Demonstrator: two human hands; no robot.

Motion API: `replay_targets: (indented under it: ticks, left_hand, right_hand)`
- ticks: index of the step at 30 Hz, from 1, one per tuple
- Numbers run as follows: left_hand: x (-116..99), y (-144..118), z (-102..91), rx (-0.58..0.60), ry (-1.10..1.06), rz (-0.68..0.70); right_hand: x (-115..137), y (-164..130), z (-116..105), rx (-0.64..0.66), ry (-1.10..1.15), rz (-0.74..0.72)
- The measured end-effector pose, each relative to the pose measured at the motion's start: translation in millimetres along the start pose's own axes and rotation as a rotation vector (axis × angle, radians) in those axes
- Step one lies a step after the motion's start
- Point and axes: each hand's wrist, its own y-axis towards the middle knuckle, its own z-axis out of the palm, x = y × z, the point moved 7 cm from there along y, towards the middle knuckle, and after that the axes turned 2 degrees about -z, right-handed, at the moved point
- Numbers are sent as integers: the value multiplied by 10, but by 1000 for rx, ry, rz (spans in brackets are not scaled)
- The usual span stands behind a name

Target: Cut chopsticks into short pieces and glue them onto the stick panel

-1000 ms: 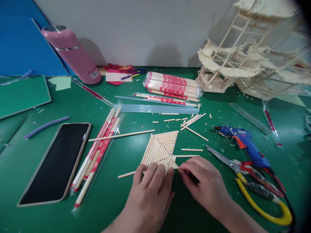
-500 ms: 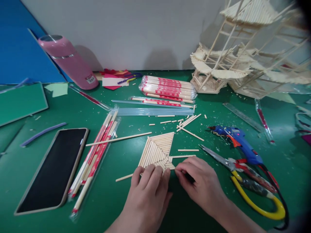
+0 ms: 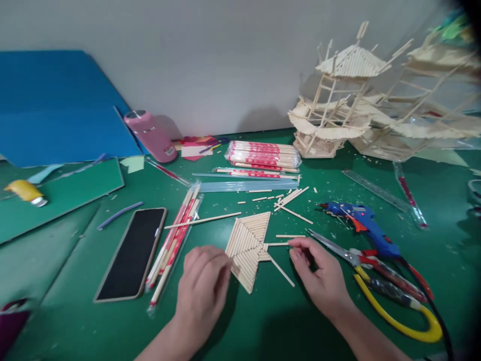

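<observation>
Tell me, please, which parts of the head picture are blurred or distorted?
Head view: the stick model at far right is smeared; a dark vignette cuts the top right corner; lines bend near the edges. The stick panel and both hands, left hand and right hand, stay fairly sharp.

We see only our two hands and forearms coming in from the bottom edge. Our left hand (image 3: 203,291) is bare, with no glove, ring or watch showing, and the forearm behind it carries no sleeve as far as the frame reaches. Our right hand (image 3: 323,278) is bare too, its wrist and forearm uncovered, no band or bracelet on it. The fingernails are short and unpainted where they show.
</observation>
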Motion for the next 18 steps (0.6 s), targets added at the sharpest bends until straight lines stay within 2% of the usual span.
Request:
replay_targets:
  ticks: [3, 6, 9, 11, 14, 16, 18]
  left_hand:
    - [205, 57, -255, -33, 90, -83]
    - [432, 40, -484, -57, 216, -247]
    - [567, -14, -637, -65, 268, -398]
    - [588, -48, -680, -55, 212, -499]
    - [503, -108, -587, 11, -60, -694]
    - [299, -137, -355, 135, -418, -771]
    - [-15, -180, -40, 303, -865, -833]
  right_hand:
    - [-27, -16, -13, -15, 36, 7]
    - [-53, -28, -17, -17, 56, 4]
    - [-74, -21, -19, -12, 59, -9]
    - [-66, -13, -25, -16, 57, -22]
    - [33, -36, -46, -35, 52, -49]
    - [219, -99, -54, -40, 76, -137]
    - [496, -209, -54, -28, 143, -312]
